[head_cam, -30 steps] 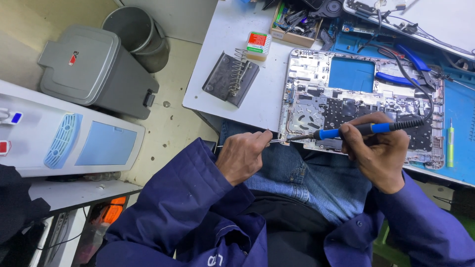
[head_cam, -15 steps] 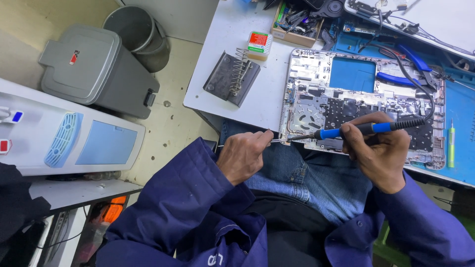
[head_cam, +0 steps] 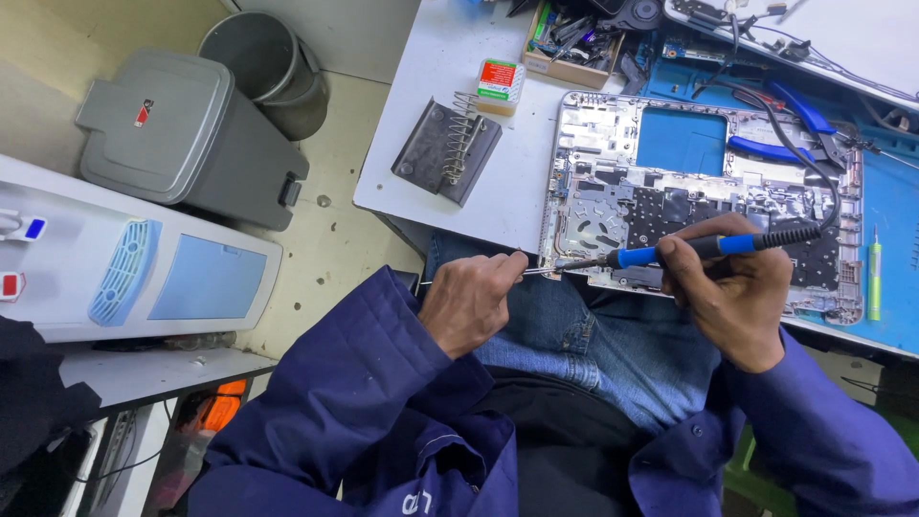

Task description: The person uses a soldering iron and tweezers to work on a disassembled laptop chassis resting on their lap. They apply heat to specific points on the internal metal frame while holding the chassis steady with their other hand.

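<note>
Head view: opened laptop chassis [head_cam: 699,191] at desk's near edge.
Right hand [head_cam: 732,292]: fingers closed round blue soldering iron [head_cam: 708,249].
Left hand [head_cam: 474,302]: pinching thin solder wire [head_cam: 538,271] at iron tip.

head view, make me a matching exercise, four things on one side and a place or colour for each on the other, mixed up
Things:
1. soldering iron
2. soldering iron stand
3. lidded bin
4. screwdriver

Places or colours:
A. grey, on the floor
B. green, lying on the blue mat
C. on the white table, with a coiled spring
D. blue and black, in the right hand

Pairs: 1-D, 2-C, 3-A, 4-B
</note>
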